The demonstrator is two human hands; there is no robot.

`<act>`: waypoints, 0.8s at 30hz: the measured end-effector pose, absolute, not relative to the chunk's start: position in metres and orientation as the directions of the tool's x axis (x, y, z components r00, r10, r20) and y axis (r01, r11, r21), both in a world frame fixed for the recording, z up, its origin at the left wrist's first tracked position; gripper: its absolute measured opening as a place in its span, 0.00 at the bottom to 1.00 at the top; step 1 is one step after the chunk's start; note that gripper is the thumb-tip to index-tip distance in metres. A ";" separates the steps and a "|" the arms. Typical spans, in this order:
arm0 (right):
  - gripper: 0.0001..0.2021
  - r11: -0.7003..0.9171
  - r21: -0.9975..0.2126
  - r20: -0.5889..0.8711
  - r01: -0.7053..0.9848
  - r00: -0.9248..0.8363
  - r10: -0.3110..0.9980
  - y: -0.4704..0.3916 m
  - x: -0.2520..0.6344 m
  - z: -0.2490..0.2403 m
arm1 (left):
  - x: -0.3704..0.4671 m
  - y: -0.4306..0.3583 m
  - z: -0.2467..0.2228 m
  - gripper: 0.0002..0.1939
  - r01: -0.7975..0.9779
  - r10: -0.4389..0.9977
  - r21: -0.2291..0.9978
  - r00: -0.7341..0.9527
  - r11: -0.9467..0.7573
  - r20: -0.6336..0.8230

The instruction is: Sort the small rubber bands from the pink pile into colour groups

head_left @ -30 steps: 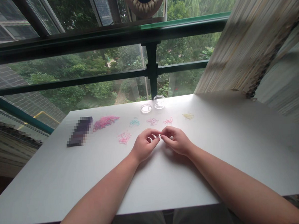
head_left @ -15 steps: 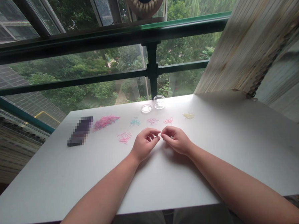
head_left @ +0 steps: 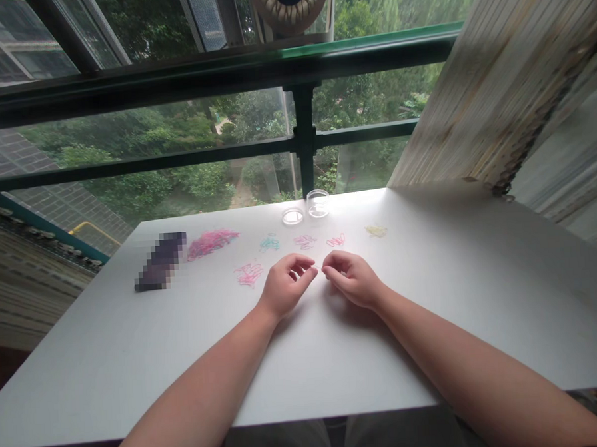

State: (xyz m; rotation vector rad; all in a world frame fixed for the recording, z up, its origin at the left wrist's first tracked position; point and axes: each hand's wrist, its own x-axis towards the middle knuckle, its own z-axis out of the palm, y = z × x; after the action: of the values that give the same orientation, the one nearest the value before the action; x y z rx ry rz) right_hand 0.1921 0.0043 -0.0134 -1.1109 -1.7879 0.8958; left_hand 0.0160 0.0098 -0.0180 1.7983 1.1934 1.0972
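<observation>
Above the middle of the white table point(head_left: 425, 350), my left hand point(head_left: 288, 285) and my right hand point(head_left: 352, 277) face each other with fingertips almost meeting. Each is curled into a pinch. A thin pale thread-like bit seems to span the small gap, too fine to name. Just beyond the hands lie small heaps of thin loops like elastic bands: a teal heap point(head_left: 269, 244), a pale pink heap point(head_left: 305, 242) and a bright pink heap point(head_left: 336, 240). Left of my left hand is another pink heap point(head_left: 248, 274).
A larger mixed pink heap point(head_left: 212, 243) lies at the left, beside a dark blurred-out oblong point(head_left: 161, 261). Pale yellow loops point(head_left: 376, 231) sit to the right. A clear round container point(head_left: 318, 204) and a shallow clear dish point(head_left: 293, 216) stand at the back by the window.
My left hand has shifted slightly left, widening the gap between the fingertips a little. My right hand stays almost where it was.
</observation>
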 end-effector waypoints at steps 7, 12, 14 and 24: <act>0.04 0.366 -0.865 0.286 0.343 -0.264 0.921 0.004 0.192 -0.013 | 0.016 0.009 -0.018 0.13 0.351 0.943 0.886 0.244 -0.304 0.227; 0.04 0.369 -0.861 0.285 0.349 -0.270 0.920 0.004 0.192 -0.014 | 0.015 0.010 -0.019 0.13 0.364 0.940 0.878 0.254 -0.310 0.226; 0.04 0.370 -0.859 0.284 0.353 -0.272 0.919 0.004 0.192 -0.014 | 0.015 0.010 -0.019 0.12 0.372 0.938 0.873 0.260 -0.316 0.228; 0.06 0.366 -0.894 0.283 0.259 -0.309 0.908 0.005 0.192 -0.017 | 0.016 0.009 -0.017 0.11 0.362 0.931 0.872 0.278 -0.330 0.236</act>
State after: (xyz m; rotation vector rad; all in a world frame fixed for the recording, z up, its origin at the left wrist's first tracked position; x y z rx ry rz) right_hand 0.1918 0.0047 -0.0174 -1.0278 -1.7821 0.9656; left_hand 0.0164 0.0087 -0.0167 1.8393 1.1678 1.0165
